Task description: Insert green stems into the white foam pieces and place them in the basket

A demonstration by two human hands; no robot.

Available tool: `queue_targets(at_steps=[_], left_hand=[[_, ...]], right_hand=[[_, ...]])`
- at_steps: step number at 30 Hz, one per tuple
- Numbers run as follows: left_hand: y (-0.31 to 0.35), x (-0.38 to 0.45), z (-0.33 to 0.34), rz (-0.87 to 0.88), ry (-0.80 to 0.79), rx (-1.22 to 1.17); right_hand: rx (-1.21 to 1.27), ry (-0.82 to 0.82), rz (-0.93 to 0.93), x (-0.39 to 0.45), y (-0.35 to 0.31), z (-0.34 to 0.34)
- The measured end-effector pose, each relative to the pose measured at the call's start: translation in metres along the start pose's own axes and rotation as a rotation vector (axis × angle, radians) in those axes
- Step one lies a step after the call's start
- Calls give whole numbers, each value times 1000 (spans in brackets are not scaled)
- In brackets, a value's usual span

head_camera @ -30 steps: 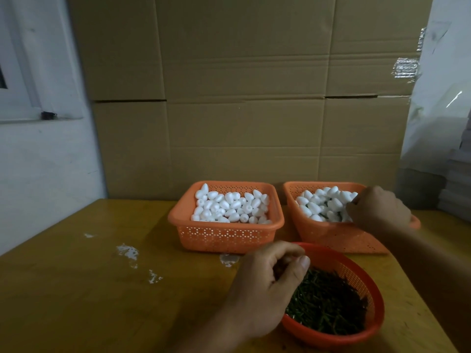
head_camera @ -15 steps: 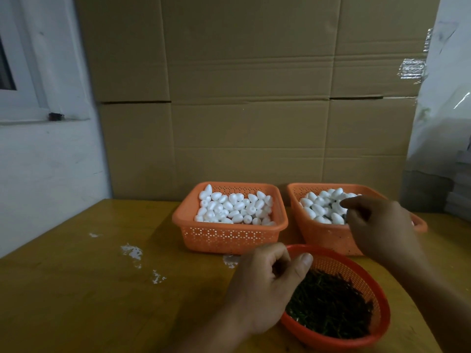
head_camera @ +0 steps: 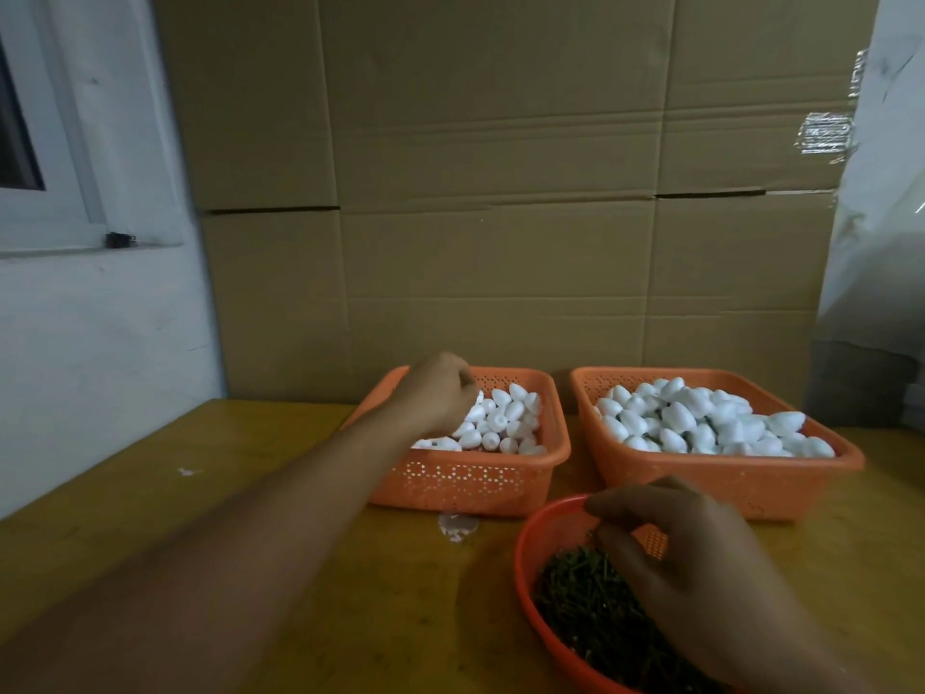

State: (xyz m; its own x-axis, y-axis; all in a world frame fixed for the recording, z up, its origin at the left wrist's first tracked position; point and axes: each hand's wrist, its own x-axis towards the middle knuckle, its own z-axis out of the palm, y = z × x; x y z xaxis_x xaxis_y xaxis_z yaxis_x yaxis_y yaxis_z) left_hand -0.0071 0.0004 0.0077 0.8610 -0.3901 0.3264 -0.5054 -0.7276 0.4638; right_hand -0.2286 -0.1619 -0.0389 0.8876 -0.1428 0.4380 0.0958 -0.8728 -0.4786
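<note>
My left hand (head_camera: pixel 434 396) reaches over the back left corner of the left orange basket (head_camera: pixel 465 485), just above its white foam pieces (head_camera: pixel 505 423). Its fingers are curled and hide whatever is under the palm. My right hand (head_camera: pixel 685 568) hovers over the round red bowl (head_camera: pixel 543 530) of green stems (head_camera: pixel 583 601). Its thumb and forefinger are pinched together on a thin dark stem at the top of the pile. The right orange basket (head_camera: pixel 701 480) is heaped with white foam pieces (head_camera: pixel 701 418).
Everything stands on a yellow wooden table (head_camera: pixel 250 493) with white flecks. A wall of cardboard boxes (head_camera: pixel 500 192) rises right behind the baskets. A white wall with a window frame (head_camera: pixel 60 192) is on the left, and plastic sheeting (head_camera: pixel 881 192) is on the right.
My left hand has moved from the red bowl's rim up to the left basket. My right hand has come back from the right basket down onto the stems in the bowl.
</note>
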Motion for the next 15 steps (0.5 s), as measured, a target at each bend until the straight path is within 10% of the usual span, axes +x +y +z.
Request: queue_targets(at_steps=[7, 15], left_hand=[[-35, 56, 30, 27, -429, 454], [-53, 68, 46, 45, -493, 613]], right_hand=[[-17, 18, 16, -1, 3, 4], [-51, 20, 24, 1, 7, 4]])
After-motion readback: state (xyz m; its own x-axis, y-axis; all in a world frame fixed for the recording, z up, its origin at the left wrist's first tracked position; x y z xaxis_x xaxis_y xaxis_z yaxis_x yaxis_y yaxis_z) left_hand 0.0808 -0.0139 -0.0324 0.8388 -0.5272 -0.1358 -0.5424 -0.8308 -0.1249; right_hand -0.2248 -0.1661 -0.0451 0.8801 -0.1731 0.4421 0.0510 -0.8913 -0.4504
